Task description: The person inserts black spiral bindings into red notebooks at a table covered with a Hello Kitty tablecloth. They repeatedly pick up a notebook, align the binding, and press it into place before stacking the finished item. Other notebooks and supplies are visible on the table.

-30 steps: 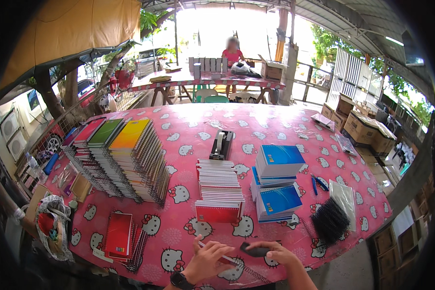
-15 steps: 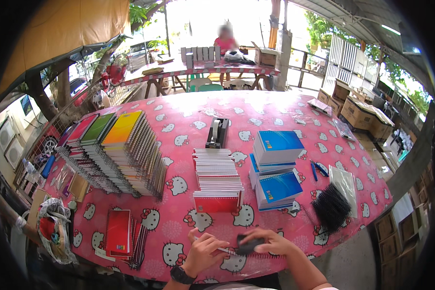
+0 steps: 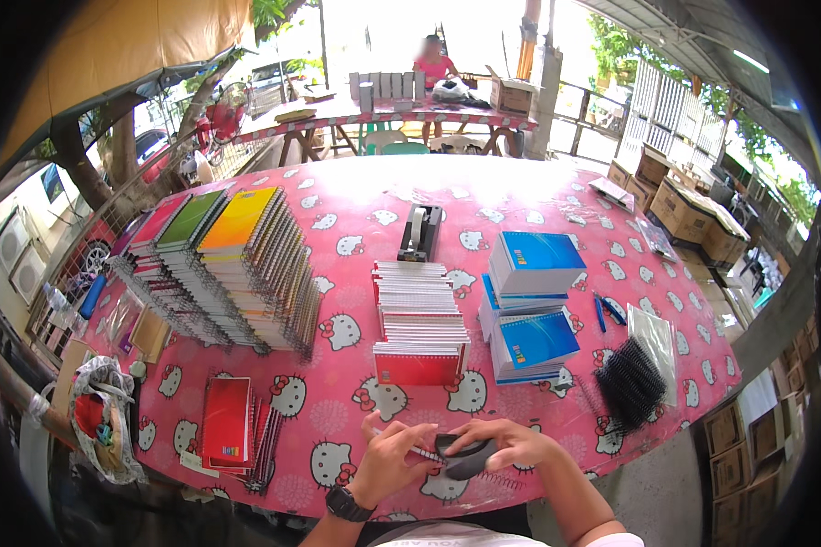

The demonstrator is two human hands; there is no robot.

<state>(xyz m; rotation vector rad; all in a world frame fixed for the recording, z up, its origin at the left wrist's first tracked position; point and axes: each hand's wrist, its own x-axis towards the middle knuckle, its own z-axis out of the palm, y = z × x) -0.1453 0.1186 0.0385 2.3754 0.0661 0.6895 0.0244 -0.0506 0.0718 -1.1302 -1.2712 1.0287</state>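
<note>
At the near table edge, my left hand (image 3: pixel 394 463) grips a thin notebook (image 3: pixel 423 452), seen nearly edge-on with a white edge and mostly hidden by my fingers. My right hand (image 3: pixel 511 445) is closed around a dark grey rounded block (image 3: pixel 470 461), pressed close to the notebook's edge. A thin dark spiral binding coil (image 3: pixel 504 483) sticks out below and right of the block. Ahead of my hands stands a row of red-covered notebooks (image 3: pixel 420 367) with white page edges. To their right are stacks of blue-covered notebooks (image 3: pixel 538 345).
Tall stacks of spiral notebooks (image 3: pixel 239 219) stand at left, with red spiral notebooks (image 3: pixel 226 424) nearer. A tape dispenser (image 3: pixel 420 233) sits mid-table. At right lie black coils (image 3: pixel 631 385), a plastic sleeve (image 3: pixel 655 342) and blue-handled tools (image 3: pixel 599 313). A person (image 3: pixel 436 66) is at the far table.
The dark block has tilted and come closer to my left hand, and less of the coil shows to its right. The whole view has shifted slightly.
</note>
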